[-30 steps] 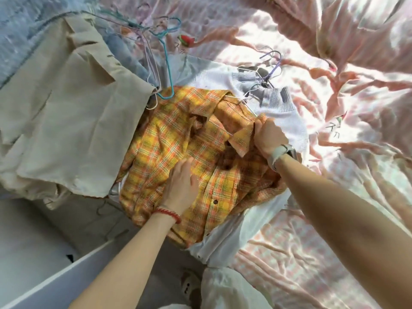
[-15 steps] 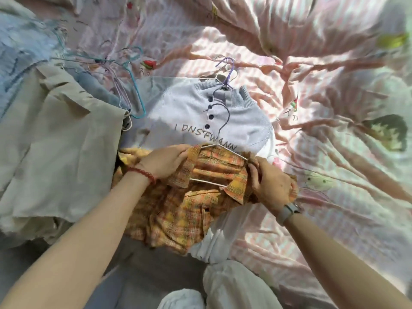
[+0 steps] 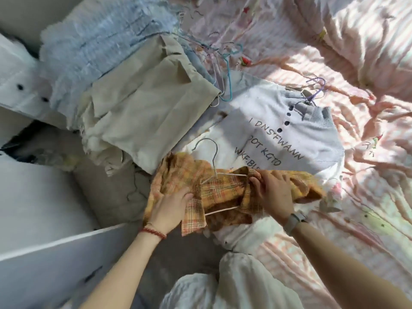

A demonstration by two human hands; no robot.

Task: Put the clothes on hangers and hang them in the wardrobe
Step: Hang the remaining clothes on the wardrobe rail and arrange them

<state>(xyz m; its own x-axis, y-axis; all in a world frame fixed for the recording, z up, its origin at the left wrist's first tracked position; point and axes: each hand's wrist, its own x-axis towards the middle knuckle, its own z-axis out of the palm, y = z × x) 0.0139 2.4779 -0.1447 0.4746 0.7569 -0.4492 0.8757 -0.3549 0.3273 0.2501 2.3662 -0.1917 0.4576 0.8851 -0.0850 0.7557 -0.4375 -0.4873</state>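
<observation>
Shirt first: our yellow plaid shirt (image 3: pixel 225 188) lies on the bed (image 3: pixel 367 63), at the near edge, partly on top of a pale knit top with letters (image 3: pixel 296 139). A thin wire hanger (image 3: pixel 214 166) sits inside it. Its hook pokes out above the collar and its bottom bar shows below the collar.

Our left hand (image 3: pixel 171 208) lies on the shirt's left side with the fingers curled over the cloth. We think it holds the cloth, but the fingertips are hidden, so we cannot tell for sure. Our right hand (image 3: pixel 272 192) pinches the shirt by the collar, right where the hanger's arm comes out.

We judge that we are at the step of getting this shirt onto its hanger. The shirt is bunched up and not yet sitting well on the shoulders.

Next we would need to pull each shoulder over a hanger arm and smooth the collar. Then we can lift it by the hook and carry it to the wardrobe (image 3: pixel 44 253) on our left.

More hangers (image 3: pixel 225 70) lie further up the bed. A beige garment (image 3: pixel 142 108) and a blue fuzzy one (image 3: pixel 100 41) wait beside them.
</observation>
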